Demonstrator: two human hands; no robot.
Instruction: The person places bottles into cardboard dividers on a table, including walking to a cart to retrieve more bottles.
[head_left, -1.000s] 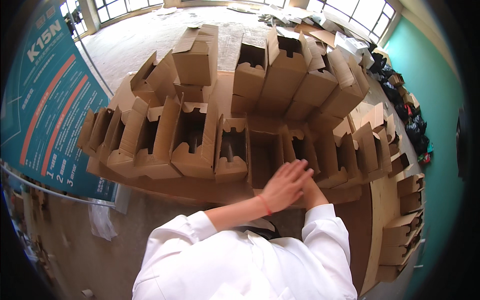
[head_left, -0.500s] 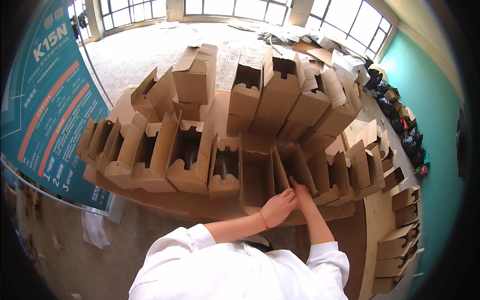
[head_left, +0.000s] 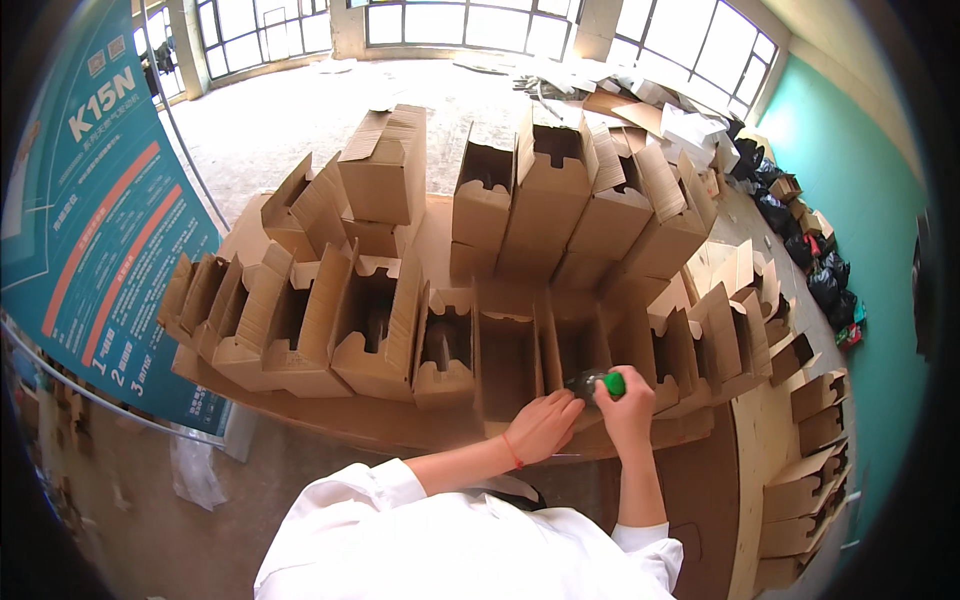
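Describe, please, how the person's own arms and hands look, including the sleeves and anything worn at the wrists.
The left sleeve and right sleeve are white, loose and creased, and both end well short of the wrists. The left hand is ungloved, with a thin red band around its wrist. The right hand is ungloved too, with no band visible.

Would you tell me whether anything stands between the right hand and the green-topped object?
Nothing visible does: the right hand holds the green-topped object at its green end. The left hand is close by, leftward, not between them.
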